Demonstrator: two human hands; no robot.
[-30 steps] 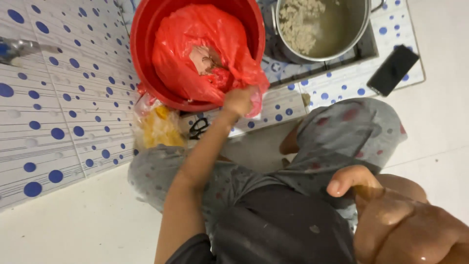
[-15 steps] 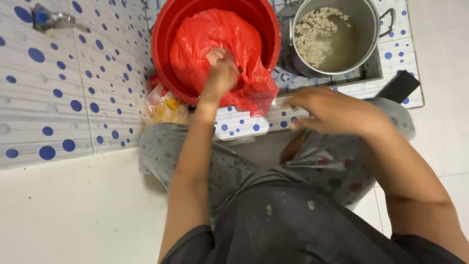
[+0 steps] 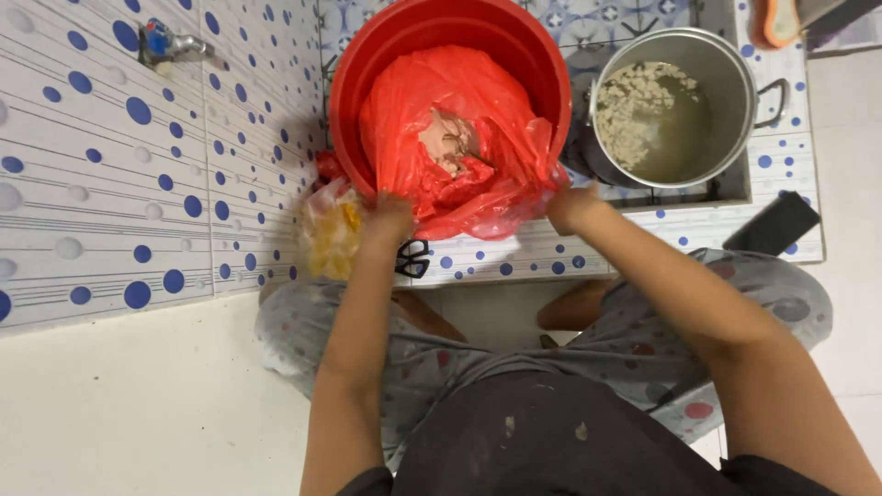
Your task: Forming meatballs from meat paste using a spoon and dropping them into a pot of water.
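A red plastic bag [image 3: 478,119] with pale pieces showing at its opening sits in a red bucket [image 3: 367,55] on the tiled floor. My left hand [image 3: 392,217] grips the bag's near left edge at the bucket rim. At the near right edge, my right hand [image 3: 571,208] grips the bag too. I am squatting, with my knees in grey patterned trousers below the bucket.
A steel pot [image 3: 726,73] of cloudy water and pale pieces stands right of the bucket. Black-handled scissors [image 3: 412,258] lie near my left hand, beside a clear bag with yellow contents [image 3: 333,234]. A dark flat object [image 3: 770,225] lies right. A tap [image 3: 165,42] juts from the dotted wall.
My right hand came up from my lap to the bag's right edge. My left hand moved from inside the bag's top down to its near left edge.
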